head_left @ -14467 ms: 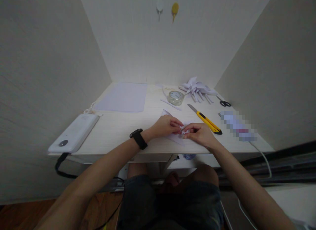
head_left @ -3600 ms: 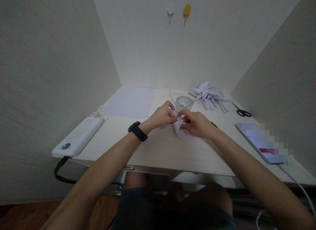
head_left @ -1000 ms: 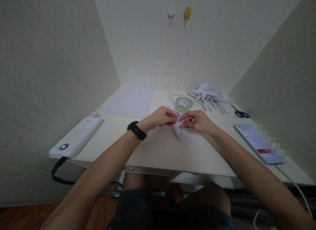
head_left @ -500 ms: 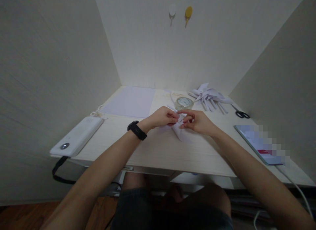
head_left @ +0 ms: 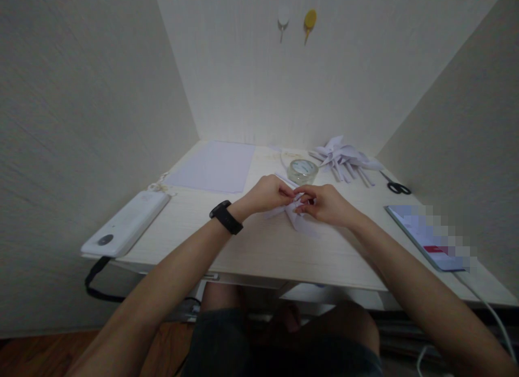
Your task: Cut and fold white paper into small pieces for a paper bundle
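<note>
Between my two hands, just above the table, is a white paper pinwheel, its curled blades fanning out toward me. My left hand, with a black watch on the wrist, pinches the pinwheel near its middle. From the other side, my right hand curls its thumb and fingers on the same middle part. The fingertips of both hands nearly meet and cover the pinwheel's centre. A roll of clear tape lies just beyond my fingers.
Several finished paper pinwheels lie heaped at the back right, near black-handled scissors. White paper sheets lie at the back left. A white device sits at the left edge, a phone at the right.
My right index finger has bent down from its stretched position toward the pinwheel's centre. My left fingertips have shifted slightly right, and the pinwheel has moved a little with them.
</note>
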Tool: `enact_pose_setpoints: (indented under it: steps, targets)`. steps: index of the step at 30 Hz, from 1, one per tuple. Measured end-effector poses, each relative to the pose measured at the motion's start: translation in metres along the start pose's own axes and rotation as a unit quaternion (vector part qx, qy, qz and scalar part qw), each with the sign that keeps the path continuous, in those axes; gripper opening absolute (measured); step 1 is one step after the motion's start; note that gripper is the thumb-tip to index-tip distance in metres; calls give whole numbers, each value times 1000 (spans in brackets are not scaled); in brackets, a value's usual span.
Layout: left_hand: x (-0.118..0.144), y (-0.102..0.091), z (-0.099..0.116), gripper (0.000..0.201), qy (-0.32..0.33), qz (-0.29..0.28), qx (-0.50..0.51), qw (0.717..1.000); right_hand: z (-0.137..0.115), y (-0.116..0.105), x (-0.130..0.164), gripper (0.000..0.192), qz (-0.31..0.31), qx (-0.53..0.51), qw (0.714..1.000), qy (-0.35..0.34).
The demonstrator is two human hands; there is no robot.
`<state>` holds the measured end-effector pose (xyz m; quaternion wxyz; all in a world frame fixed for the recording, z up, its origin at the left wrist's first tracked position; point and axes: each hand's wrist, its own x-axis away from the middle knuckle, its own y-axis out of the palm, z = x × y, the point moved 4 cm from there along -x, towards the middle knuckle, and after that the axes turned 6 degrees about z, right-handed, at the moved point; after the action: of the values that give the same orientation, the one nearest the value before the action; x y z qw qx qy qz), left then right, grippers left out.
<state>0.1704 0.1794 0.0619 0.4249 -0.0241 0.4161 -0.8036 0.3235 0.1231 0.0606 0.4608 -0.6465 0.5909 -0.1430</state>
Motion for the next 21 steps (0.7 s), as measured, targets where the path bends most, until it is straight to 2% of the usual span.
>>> enact_pose_setpoints:
  steps: [7, 13, 21]
  targets:
    - [0, 1, -2, 14, -28, 21, 23, 999, -7, -6, 1, 24, -1, 126, 991, -48]
    - [0, 4, -3, 12, -4, 17, 59, 998, -16, -10, 5, 20, -20, 223, 970, -97]
    - [4, 5, 5, 15, 38, 10, 40, 998, -15, -13, 4, 15, -43, 188, 979, -69]
